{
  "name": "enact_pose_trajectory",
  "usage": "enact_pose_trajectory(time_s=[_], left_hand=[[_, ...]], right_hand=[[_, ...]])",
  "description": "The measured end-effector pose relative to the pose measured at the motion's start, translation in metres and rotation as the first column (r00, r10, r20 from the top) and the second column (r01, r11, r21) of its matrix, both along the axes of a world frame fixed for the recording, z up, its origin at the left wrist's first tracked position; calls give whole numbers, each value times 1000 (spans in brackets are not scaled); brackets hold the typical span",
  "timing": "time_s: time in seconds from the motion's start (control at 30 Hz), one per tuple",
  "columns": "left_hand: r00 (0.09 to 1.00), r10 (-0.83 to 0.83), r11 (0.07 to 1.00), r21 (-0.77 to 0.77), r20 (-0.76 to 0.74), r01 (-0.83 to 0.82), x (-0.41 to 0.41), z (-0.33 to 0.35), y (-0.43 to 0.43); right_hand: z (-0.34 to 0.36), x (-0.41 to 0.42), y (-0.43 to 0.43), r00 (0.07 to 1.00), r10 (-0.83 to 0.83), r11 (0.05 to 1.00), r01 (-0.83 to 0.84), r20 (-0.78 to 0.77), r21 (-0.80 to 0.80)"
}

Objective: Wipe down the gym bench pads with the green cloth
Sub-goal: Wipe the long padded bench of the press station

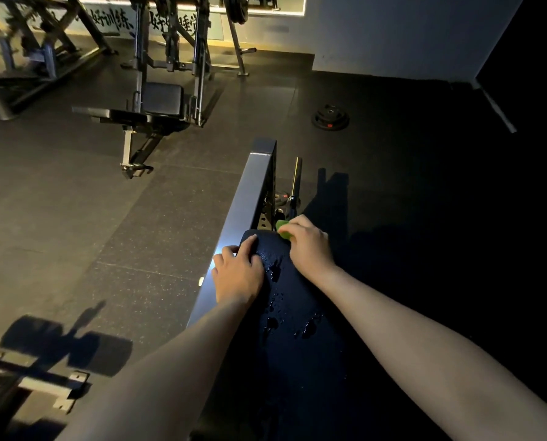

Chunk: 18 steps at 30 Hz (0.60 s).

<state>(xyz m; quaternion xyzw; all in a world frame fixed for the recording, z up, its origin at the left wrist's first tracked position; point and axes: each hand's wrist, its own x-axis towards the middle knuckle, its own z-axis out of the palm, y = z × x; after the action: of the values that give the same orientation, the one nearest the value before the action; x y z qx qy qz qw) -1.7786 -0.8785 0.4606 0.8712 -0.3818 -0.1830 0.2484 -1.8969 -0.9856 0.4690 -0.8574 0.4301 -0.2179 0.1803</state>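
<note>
A long black bench pad (292,313) runs away from me down the middle of the view, with water drops scattered on its surface. My right hand (307,245) grips the green cloth (283,229) at the pad's far right corner; only a small bright edge of the cloth shows past my fingers. My left hand (238,272) rests on the pad's far left edge, fingers bent over it.
A grey steel beam (249,198) of the machine rises along the pad's left side. A barbell (296,183) and weight plates lie behind the pad. Another bench (144,116) and racks stand at the back left, a plate (330,117) on the floor at right.
</note>
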Motion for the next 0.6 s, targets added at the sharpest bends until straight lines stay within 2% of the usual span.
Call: enact_pose_trajectory(time_s=[0.13, 0.23, 0.3, 0.37, 0.5, 0.6], left_hand=[[1000, -14, 1000, -7, -19, 13, 1, 0, 1], [1000, -25, 1000, -5, -11, 25, 1, 1, 2], [999, -32, 999, 13, 1, 32, 1, 1, 2], [999, -33, 999, 18, 7, 33, 1, 1, 3], [1000, -19, 1000, 5, 7, 19, 2, 2, 1], [1000, -19, 1000, 9, -4, 19, 3, -1, 0]], right_hand=[[-3, 7, 34, 986, 150, 987, -145, 71, -67], [-3, -1, 32, 974, 224, 973, -222, 29, -59], [-2, -5, 12, 979, 199, 979, -200, -45, -27], [1, -7, -8, 992, 110, 993, -108, -66, 45], [2, -5, -13, 1000, 1, 996, 2, -30, 89], [0, 0, 17, 999, 12, 998, -16, 53, 66]])
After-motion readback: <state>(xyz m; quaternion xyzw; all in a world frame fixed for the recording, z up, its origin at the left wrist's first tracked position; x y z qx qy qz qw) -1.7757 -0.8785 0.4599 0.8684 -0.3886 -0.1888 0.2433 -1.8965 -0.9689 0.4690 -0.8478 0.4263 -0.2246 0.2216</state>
